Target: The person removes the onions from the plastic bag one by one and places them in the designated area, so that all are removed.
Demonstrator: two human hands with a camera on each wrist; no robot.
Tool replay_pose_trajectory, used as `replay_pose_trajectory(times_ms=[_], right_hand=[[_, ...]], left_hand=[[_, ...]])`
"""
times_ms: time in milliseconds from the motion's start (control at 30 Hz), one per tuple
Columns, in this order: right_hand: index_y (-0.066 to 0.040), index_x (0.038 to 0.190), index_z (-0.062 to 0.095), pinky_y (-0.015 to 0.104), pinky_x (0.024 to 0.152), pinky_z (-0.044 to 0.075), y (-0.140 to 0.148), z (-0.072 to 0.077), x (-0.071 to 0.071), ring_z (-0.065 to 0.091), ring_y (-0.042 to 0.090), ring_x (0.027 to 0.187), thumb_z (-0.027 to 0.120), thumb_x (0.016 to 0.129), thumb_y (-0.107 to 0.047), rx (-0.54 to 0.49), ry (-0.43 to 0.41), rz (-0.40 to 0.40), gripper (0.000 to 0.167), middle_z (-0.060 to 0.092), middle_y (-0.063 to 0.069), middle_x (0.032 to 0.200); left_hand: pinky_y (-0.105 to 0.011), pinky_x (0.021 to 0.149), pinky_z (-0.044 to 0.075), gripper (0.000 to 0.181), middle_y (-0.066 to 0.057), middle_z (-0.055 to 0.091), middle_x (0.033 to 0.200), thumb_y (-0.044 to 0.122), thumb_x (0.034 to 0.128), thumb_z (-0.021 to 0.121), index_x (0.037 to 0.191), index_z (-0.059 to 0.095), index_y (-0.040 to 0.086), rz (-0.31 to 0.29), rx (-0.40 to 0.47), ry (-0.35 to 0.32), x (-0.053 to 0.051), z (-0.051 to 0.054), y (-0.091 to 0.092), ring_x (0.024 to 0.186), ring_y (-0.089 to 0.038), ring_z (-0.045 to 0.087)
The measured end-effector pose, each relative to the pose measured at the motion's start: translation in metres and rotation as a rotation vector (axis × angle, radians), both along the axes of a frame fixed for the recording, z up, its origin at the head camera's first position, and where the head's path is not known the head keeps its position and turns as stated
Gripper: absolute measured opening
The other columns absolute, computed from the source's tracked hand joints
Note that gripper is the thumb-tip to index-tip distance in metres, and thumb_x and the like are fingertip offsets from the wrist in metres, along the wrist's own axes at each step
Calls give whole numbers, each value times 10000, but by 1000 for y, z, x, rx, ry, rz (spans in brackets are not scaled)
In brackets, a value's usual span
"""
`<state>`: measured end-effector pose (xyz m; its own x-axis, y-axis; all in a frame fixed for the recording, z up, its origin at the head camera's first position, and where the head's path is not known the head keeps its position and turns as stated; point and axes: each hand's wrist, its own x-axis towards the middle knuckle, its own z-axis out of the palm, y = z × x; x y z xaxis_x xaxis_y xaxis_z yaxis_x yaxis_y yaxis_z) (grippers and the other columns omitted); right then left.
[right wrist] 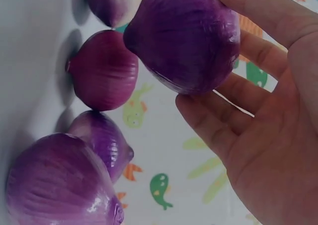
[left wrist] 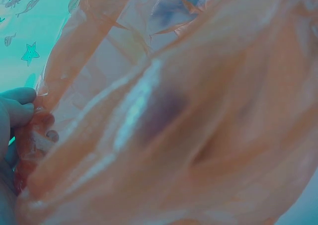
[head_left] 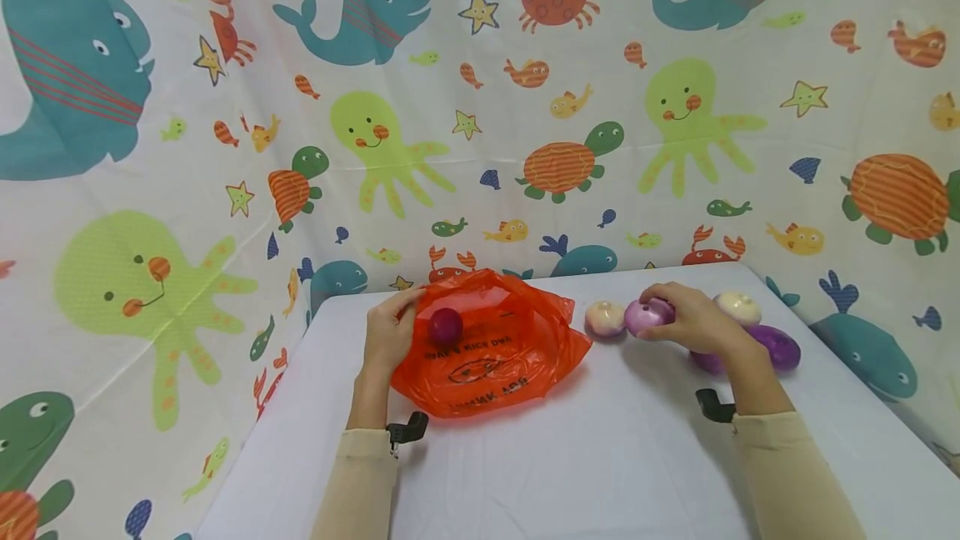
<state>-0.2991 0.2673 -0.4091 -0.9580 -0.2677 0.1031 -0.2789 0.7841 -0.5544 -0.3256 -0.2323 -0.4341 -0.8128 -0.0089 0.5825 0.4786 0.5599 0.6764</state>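
Observation:
My left hand [head_left: 388,332] pinches the left rim of a translucent orange-red plastic bag [head_left: 487,390] that lies on the table with its mouth spread. A dark red onion [head_left: 446,327] is inside the bag near that hand. In the left wrist view the bag [left wrist: 238,111] fills most of the picture, with a blurred dark shape behind the film. My right hand [head_left: 693,319] grips a purple onion [right wrist: 184,41] between thumb and fingers, to the right of the bag. A pale, pinkish onion [head_left: 604,319] sits between the bag and the held one.
Right of the right hand are a cream-coloured onion [head_left: 738,307] and a purple onion [head_left: 776,347]. The right wrist view shows several onions, among them a magenta one [right wrist: 104,71]. The white-covered table [head_left: 570,473] backs onto a sea-animal curtain [head_left: 480,165].

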Motion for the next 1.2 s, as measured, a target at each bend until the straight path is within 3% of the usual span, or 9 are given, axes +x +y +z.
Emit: replay_pose_trajectory(times_ms=[167,400,633,933,1200], right_hand=[[-137,1337,654,674,1052,485,1,-1,1,577,393,1245,877,832,-393,15,3,31,608,660,149,1340],[-127,1367,643,697,1059,464,4,-3,2,599,397,1224,867,840,-380,64,-75,40,626,670,160,1318],[-134,1246,676,570,963,530,8,-7,2,605,276,1026,870,838,-350,110,-141,58,501,690,79,1113],[-108,1242,690,557,967,529,7,-11,-2,613,260,1016,891,811,-314,116,-148,63,519,705,69,1109],[-112,1173,686,406,838,491,3,-12,0,586,226,943,898,779,-241,131,-191,60,465,675,30,1008]], left_hand=[[-463,1042,550,281,-122,721,1330,73,1052,595,1293,739,83,-1,-1,4,0,0,0,1274,-315,675],[-469,1057,542,281,-134,715,1338,73,1055,591,1293,739,81,-4,1,1,-1,-1,0,1282,-319,669],[-462,1067,537,286,-98,719,1341,84,1055,594,1295,746,121,0,11,-12,-1,-1,0,1293,-302,664],[-473,1054,543,284,-118,716,1341,77,1056,591,1296,741,100,-1,7,-7,0,2,-1,1281,-321,669],[-470,1033,556,293,-91,722,1336,82,1055,594,1309,735,116,11,-1,-10,1,1,0,1270,-313,677]])
